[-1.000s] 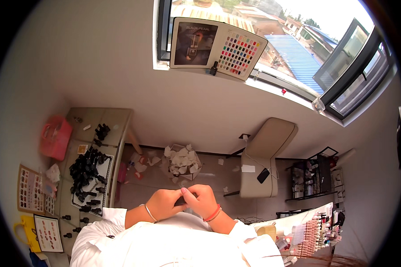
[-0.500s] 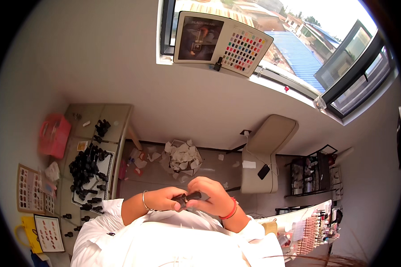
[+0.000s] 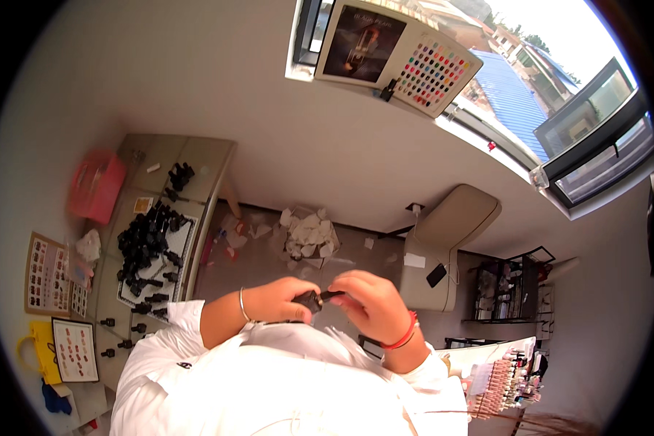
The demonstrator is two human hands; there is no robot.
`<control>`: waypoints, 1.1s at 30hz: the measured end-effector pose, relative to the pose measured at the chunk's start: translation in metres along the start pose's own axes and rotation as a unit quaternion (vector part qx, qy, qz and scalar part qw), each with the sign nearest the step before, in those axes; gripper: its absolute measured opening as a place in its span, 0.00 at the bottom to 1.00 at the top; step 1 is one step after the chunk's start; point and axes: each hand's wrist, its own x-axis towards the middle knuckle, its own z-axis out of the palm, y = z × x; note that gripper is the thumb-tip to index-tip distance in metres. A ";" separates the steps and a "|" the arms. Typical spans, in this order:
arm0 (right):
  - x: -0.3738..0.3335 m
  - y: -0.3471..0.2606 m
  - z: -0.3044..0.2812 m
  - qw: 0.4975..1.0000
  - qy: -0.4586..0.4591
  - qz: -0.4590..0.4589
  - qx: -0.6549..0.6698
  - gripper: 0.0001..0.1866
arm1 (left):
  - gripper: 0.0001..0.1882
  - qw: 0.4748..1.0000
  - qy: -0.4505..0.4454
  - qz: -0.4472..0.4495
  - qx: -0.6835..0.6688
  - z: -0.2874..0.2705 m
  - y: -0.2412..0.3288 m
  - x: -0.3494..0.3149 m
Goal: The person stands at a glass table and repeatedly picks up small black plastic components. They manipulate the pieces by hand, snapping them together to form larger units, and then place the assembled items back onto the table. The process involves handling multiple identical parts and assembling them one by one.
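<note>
Left hand (image 3: 272, 299) is curled around a small black bottle (image 3: 310, 299); right hand (image 3: 370, 305) pinches its thin dark cap (image 3: 333, 295), fingers bent.

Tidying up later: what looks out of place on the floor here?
A heap of crumpled white paper lies on the floor by the wall, with smaller scraps scattered toward the table. It looks like dropped litter.

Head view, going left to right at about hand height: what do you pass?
Black bottles on the glass table → left hand → small dark bottle → right hand → beige chair → black shelf rack.
</note>
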 end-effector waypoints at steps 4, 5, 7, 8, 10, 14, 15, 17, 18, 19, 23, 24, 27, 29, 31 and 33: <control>0.003 -0.007 0.002 0.989 0.017 0.113 0.093 0.19 | 0.37 0.998 0.001 -0.045 -0.046 -0.004 0.000 -0.003; -0.001 -0.001 0.002 0.988 -0.029 0.145 0.049 0.18 | 0.37 0.999 0.010 -0.024 -0.040 -0.002 0.003 0.000; -0.005 0.010 0.002 0.986 -0.070 0.151 0.016 0.16 | 0.37 0.999 0.021 -0.007 -0.037 0.001 0.007 0.001; -0.005 0.013 0.002 0.990 -0.066 0.124 0.029 0.15 | 0.36 0.999 0.025 -0.002 -0.042 0.002 0.007 0.001; -0.002 0.015 0.004 0.994 -0.047 0.075 0.056 0.13 | 0.36 0.997 0.024 -0.012 -0.078 0.003 0.006 0.000; 0.004 0.018 0.007 0.996 -0.005 0.005 0.090 0.17 | 0.38 0.991 0.003 -0.026 -0.133 -0.004 -0.004 -0.002; 0.004 0.019 0.007 0.996 0.003 -0.008 0.091 0.19 | 0.38 0.989 -0.001 -0.026 -0.145 -0.004 -0.003 -0.002; 0.006 0.020 0.004 0.995 0.014 -0.013 0.098 0.20 | 0.38 0.985 -0.007 -0.024 -0.168 -0.004 -0.001 -0.004; 0.006 0.021 0.001 0.995 0.019 -0.015 0.102 0.21 | 0.38 0.986 -0.007 -0.026 -0.166 -0.005 -0.001 -0.005; 0.006 0.021 -0.002 0.995 0.009 -0.008 0.094 0.20 | 0.38 0.986 -0.008 -0.027 -0.164 -0.006 -0.001 -0.005; 0.007 0.021 0.000 0.995 0.015 -0.001 0.095 0.19 | 0.37 0.987 -0.011 -0.025 -0.161 -0.006 -0.004 -0.006; 0.007 0.020 -0.001 0.995 0.015 0.002 0.094 0.19 | 0.37 0.986 -0.011 -0.023 -0.165 -0.006 -0.004 -0.006; 0.007 0.019 -0.002 0.995 0.020 0.005 0.094 0.18 | 0.36 0.984 -0.008 -0.020 -0.176 -0.007 -0.002 -0.007; 0.007 0.019 -0.002 0.995 0.018 0.005 0.099 0.18 | 0.36 0.983 -0.001 -0.018 -0.180 -0.006 0.001 -0.007; 0.005 0.020 0.002 0.994 0.009 0.004 0.106 0.19 | 0.36 0.986 -0.011 -0.018 -0.165 -0.007 -0.006 -0.007; 0.006 0.016 0.004 0.995 -0.001 -0.005 0.096 0.18 | 0.35 0.988 -0.012 -0.009 -0.154 -0.006 -0.001 -0.005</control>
